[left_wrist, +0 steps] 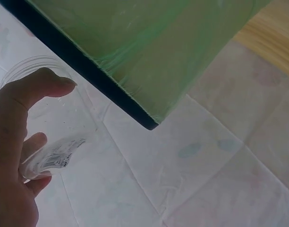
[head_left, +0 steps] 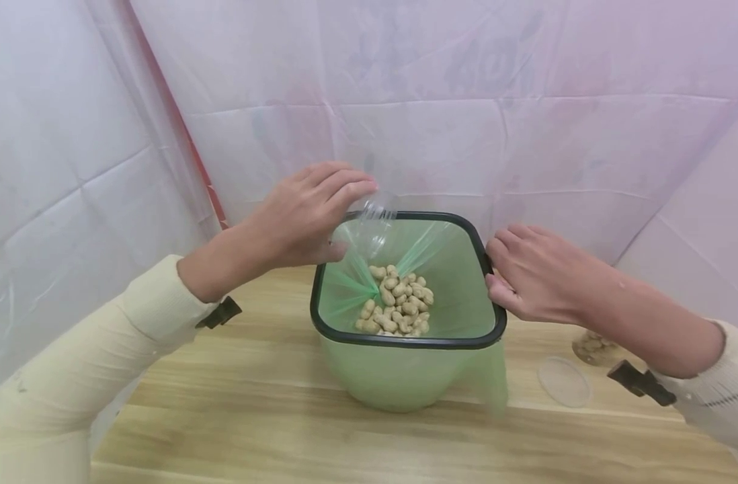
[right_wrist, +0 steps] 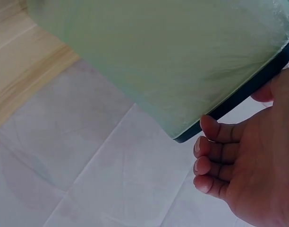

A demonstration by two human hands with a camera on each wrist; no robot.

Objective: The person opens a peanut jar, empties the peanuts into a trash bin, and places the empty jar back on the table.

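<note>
- Left hand [head_left: 302, 215] grips a clear jar [head_left: 372, 225], tipped over the bin [head_left: 405, 339] of peanuts [head_left: 399, 302].
- Right hand [head_left: 535, 272] grips the bin's rim near the worktop's [head_left: 254, 417] back edge.

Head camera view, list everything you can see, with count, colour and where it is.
bin: one, pale green with black rim, on the table, centre.
bin liner: one, translucent green, lining the bin, folded over its rim.
peanuts: a pile, tan, at the bottom of the bin.
clear cup: one, transparent, tipped over the bin's far-left corner.
lid: one, clear, flat on the table, right.
jar: one, clear with tan contents, partly hidden behind the right forearm.
table: one, light wood.
sheeting: white, translucent, behind and at the sides.
left hand: holds the clear cup.
right hand: grips the bin's right rim.
</note>
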